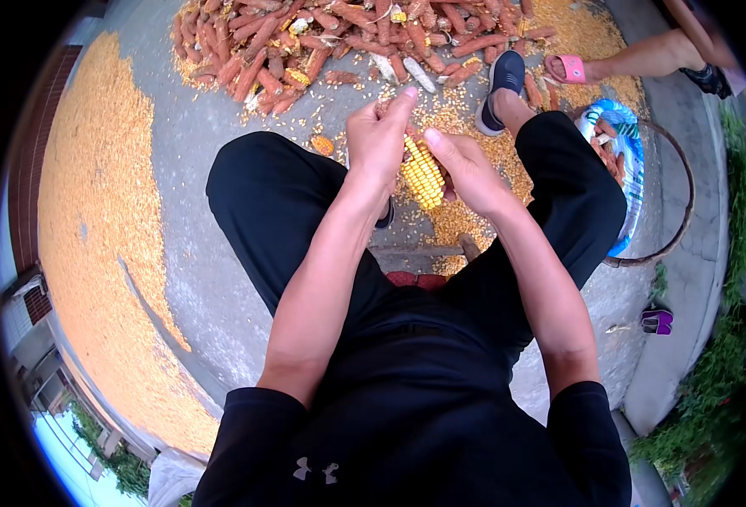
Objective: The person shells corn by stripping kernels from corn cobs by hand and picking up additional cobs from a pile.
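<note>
An ear of corn (424, 175) is held between my two hands above the ground, in front of my knees. Yellow kernels cover most of it, and a bare reddish patch shows near its upper end. My right hand (468, 171) grips its right side with the thumb on top and the fingers curled underneath. At the upper end, my left hand (379, 142) is closed against the ear, its thumb pointing forward; its fingers are mostly hidden. Loose kernels (456, 221) lie below the hands, and a short piece of corn (322, 145) rests beside my left knee.
A heap of reddish stripped cobs (339, 38) lies ahead. Kernels (103, 228) spread widely on the left. At right stands a lined basket (635, 182) with a hoop handle, holding cobs. Another person's leg and pink sandal (569, 69) are beyond it. A purple object (657, 321) lies right.
</note>
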`<move>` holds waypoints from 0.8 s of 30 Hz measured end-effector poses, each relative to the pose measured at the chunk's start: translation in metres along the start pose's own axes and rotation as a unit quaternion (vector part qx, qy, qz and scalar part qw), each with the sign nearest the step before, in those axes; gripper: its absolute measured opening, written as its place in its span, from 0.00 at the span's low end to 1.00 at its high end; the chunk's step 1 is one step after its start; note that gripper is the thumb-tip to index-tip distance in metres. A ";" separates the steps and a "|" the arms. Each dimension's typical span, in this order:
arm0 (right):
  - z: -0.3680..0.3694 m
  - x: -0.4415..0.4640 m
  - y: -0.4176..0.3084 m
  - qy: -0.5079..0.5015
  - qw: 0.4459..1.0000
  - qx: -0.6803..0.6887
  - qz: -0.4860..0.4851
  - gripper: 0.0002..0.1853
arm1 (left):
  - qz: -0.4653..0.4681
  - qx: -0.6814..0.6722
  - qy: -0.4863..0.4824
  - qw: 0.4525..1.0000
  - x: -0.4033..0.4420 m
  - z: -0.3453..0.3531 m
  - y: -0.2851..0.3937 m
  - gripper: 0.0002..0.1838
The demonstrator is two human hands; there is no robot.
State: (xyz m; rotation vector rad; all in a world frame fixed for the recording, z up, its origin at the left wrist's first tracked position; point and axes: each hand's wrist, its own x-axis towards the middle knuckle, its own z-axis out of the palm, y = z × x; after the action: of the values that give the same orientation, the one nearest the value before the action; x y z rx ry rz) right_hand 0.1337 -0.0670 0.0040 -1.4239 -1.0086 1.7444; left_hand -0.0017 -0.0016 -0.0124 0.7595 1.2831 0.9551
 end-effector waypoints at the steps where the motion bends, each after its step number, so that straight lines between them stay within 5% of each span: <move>1: 0.004 0.003 0.005 0.018 0.997 -0.034 -0.068 0.26 | 0.011 0.011 0.006 1.000 0.001 -0.003 0.000 0.18; 3: 0.013 0.011 0.020 0.062 0.972 -0.108 -0.197 0.28 | 0.029 0.026 0.007 0.999 0.001 -0.002 -0.002 0.18; 10: 0.018 0.011 0.025 0.048 0.977 -0.038 -0.206 0.26 | 0.014 0.000 0.000 1.000 -0.008 0.003 0.005 0.15; 15: 0.009 0.012 0.028 -0.031 0.992 0.096 -0.070 0.25 | -0.042 -0.061 -0.019 0.997 -0.002 -0.004 0.006 0.16; 17: 0.007 0.013 0.026 -0.034 0.993 0.098 -0.047 0.25 | 0.012 -0.001 -0.016 1.000 0.006 -0.007 -0.003 0.16; 21: 0.015 0.027 0.031 0.094 0.963 -0.084 -0.238 0.25 | 0.035 0.004 -0.018 0.999 -0.001 0.002 -0.006 0.17; 24: 0.014 0.025 0.034 0.077 0.987 0.044 -0.135 0.22 | 0.000 -0.050 -0.031 0.998 -0.002 0.003 -0.006 0.16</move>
State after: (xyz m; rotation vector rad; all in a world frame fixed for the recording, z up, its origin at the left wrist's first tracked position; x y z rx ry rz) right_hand 0.1149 -0.0636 -0.0362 -1.2781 -0.9792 1.4429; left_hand 0.0019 -0.0058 -0.0165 0.7047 1.1731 0.9814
